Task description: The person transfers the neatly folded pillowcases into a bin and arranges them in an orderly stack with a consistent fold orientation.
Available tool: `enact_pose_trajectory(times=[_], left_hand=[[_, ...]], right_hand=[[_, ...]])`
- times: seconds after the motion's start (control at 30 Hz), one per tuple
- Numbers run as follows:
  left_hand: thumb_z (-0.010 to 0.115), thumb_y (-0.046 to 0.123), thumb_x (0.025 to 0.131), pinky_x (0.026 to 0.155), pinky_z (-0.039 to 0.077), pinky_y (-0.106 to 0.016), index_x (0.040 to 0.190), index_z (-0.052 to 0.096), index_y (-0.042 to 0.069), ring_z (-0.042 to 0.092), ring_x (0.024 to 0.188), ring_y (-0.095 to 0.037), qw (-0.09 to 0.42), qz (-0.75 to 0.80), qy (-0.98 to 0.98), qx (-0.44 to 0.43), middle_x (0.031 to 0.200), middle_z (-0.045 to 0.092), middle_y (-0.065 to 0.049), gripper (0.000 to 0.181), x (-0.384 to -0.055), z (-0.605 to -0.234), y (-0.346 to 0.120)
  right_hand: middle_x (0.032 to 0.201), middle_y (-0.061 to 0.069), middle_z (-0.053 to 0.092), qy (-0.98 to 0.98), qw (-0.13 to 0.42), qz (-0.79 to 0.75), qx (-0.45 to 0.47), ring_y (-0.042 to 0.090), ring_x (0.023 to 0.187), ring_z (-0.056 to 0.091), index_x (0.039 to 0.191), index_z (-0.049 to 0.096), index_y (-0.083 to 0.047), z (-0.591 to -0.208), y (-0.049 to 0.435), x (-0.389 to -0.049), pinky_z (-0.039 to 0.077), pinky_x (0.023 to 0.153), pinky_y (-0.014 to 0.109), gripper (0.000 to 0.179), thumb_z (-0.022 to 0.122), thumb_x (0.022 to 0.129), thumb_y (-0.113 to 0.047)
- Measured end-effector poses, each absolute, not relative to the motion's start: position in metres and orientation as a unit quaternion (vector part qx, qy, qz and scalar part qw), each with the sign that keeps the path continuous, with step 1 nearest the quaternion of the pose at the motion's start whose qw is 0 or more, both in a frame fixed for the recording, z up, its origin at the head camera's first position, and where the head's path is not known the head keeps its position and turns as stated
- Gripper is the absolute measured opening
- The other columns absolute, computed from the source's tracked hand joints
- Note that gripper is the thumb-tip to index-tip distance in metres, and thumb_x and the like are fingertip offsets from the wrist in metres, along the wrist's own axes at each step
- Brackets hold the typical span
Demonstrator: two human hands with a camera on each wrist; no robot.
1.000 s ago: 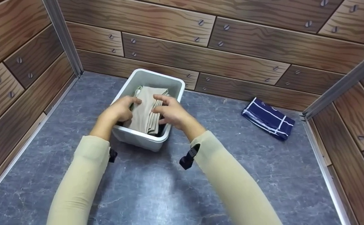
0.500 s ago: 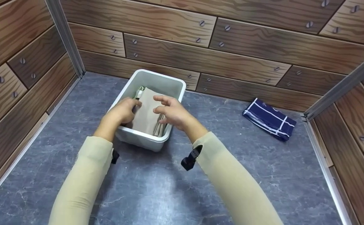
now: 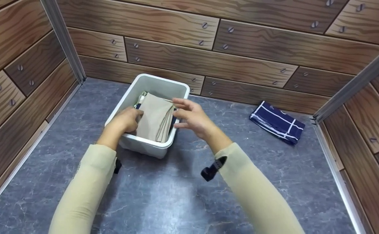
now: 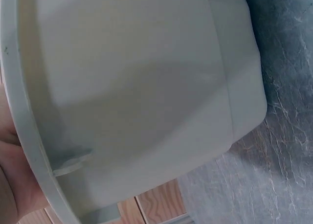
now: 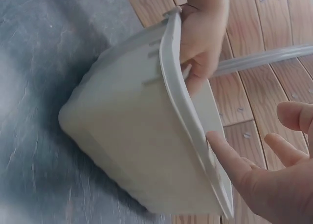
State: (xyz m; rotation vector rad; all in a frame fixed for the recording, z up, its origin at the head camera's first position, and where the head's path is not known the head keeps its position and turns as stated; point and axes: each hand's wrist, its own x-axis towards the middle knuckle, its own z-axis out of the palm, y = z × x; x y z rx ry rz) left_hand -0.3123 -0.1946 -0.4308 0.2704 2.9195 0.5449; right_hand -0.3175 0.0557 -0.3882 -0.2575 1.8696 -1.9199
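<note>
A folded beige cloth (image 3: 152,117) lies inside the pale grey plastic bin (image 3: 143,143), with green-and-white and navy fabric edges showing around it. My left hand (image 3: 124,122) reaches over the bin's left rim, at the cloth's left edge. In the right wrist view, the left hand (image 5: 200,43) dips its fingers below the rim, their tips hidden. My right hand (image 3: 196,118) is spread at the opposite rim, its fingertips by the cloth's folded layers. That right hand (image 5: 279,185) has its fingers apart in its own wrist view, one fingertip right at the bin's rim.
A folded navy cloth with white lines (image 3: 277,123) lies on the grey marbled floor (image 3: 215,136) at right, near the back wall. Wood-patterned walls (image 3: 254,58) with metal corner posts enclose the floor on three sides. The bin stands close to the back wall.
The beige cloth has shifted and now lies flatter in the bin. My right hand has drawn back rightward off the cloth to the rim; my left hand stays at the left side.
</note>
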Motion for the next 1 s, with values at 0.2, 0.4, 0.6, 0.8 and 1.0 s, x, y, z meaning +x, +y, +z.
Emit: enact_pose_trajectory(times=[0.2,0.4,0.6,0.8,1.0], left_hand=[[0.056,0.0,0.084,0.087,0.049,-0.061,0.11,0.064,0.003,0.056,0.107,-0.046,0.059,0.183,0.981,0.039,0.117,0.057,-0.026,0.028,-0.305,-0.421,-0.18],[0.068,0.015,0.087,0.096,0.049,-0.06,0.144,0.052,0.012,0.047,0.126,-0.045,-0.122,0.234,0.961,0.087,0.143,0.047,-0.021,0.059,-0.296,-0.409,-0.131],[0.069,0.009,0.081,0.093,0.05,-0.044,0.131,0.061,0.012,0.057,0.112,-0.032,-0.337,0.249,0.874,0.246,0.123,0.061,-0.012,0.05,-0.293,-0.419,-0.048],[0.065,0.024,0.088,0.101,0.047,-0.042,0.132,0.061,0.016,0.053,0.118,-0.026,-0.317,0.187,0.867,0.336,0.127,0.061,-0.005,0.045,-0.304,-0.443,0.033],[0.058,0.04,0.095,0.112,0.038,-0.048,0.14,0.055,0.02,0.047,0.131,-0.028,-0.242,0.109,0.897,0.353,0.14,0.054,-0.004,0.049,-0.331,-0.47,0.085]], right_hand=[[0.149,0.018,0.044,0.703,0.169,-0.683,-0.102,0.037,0.127,0.053,0.145,0.048,-0.004,-0.395,0.103,-0.321,0.056,0.094,0.045,0.055,0.061,0.091,-0.002],[0.15,0.017,0.043,0.767,0.114,-0.626,-0.084,0.038,0.125,0.055,0.146,0.047,-0.004,-0.416,0.161,-0.324,0.056,0.093,0.042,0.055,0.06,0.092,-0.004],[0.148,0.022,0.044,0.859,-0.001,-0.508,-0.07,0.044,0.127,0.051,0.142,0.051,-0.001,-0.453,0.226,-0.333,0.046,0.103,0.049,0.055,0.064,0.089,-0.002],[0.144,0.029,0.044,0.932,-0.09,-0.342,-0.072,0.046,0.134,0.041,0.143,0.049,0.001,-0.483,0.296,-0.345,0.032,0.113,0.055,0.059,0.067,0.087,-0.01],[0.15,0.037,0.031,0.966,-0.094,-0.231,-0.065,0.058,0.135,0.032,0.146,0.043,0.0,-0.499,0.353,-0.355,0.027,0.112,0.066,0.064,0.066,0.089,-0.018]])
